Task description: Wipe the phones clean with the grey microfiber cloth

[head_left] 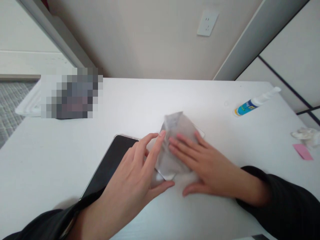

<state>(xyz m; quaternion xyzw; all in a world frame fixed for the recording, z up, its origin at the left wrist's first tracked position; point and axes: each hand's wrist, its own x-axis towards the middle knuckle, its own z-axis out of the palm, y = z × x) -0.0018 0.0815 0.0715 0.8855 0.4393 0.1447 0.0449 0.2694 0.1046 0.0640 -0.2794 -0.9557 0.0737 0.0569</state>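
A grey cloth (175, 128) lies over one end of a black-screened tablet (110, 166) on the white table (62, 150). My right hand (202, 163) presses flat on the cloth, fingers stretched out and together. My left hand (135, 181) rests on the tablet beside the cloth, fingers spread, its fingertips touching the cloth's left edge and its thumb by the tablet's near corner. Both sleeves are black.
A small white spray bottle with a blue label (252, 104) lies at the back right. A crumpled wipe (306, 135) and a pink slip (303, 151) sit at the right edge. A blurred-out object (71, 93) stands at the back left on a white tray. A wall socket (207, 22) is behind.
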